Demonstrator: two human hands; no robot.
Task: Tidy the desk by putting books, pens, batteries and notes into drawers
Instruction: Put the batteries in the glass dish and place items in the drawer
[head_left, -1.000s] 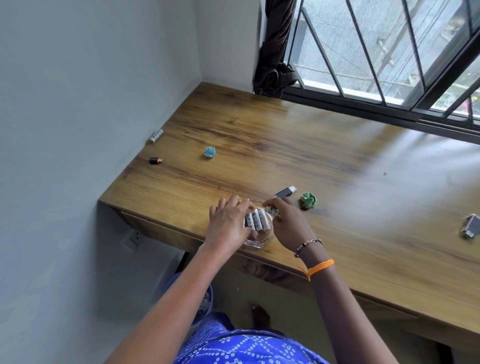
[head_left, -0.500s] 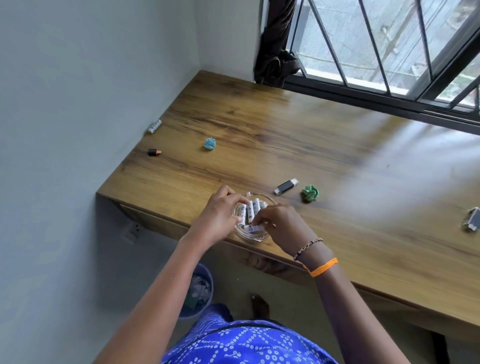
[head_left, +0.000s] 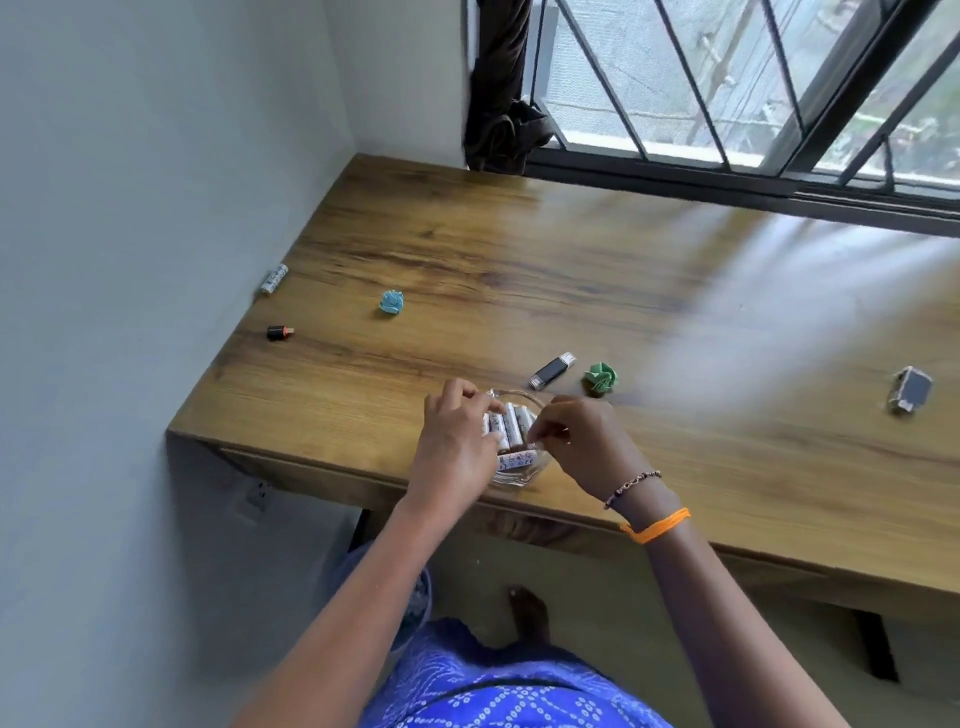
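Since a second ago, right hand (head_left: 582, 441) has shifted over the glass dish (head_left: 535, 470), pinching its rim. Left hand (head_left: 457, 441) cups the opposite side, fingers curled. White batteries (head_left: 506, 428) lie between both hands.

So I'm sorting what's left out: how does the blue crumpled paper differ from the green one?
The blue crumpled paper lies far back toward the left wall, well away from both hands; the green crumpled paper sits close to the glass dish, right beside the USB stick. The blue one looks rounder and tighter, the green one more spiky and folded. Both are small wads resting loose on the desk.
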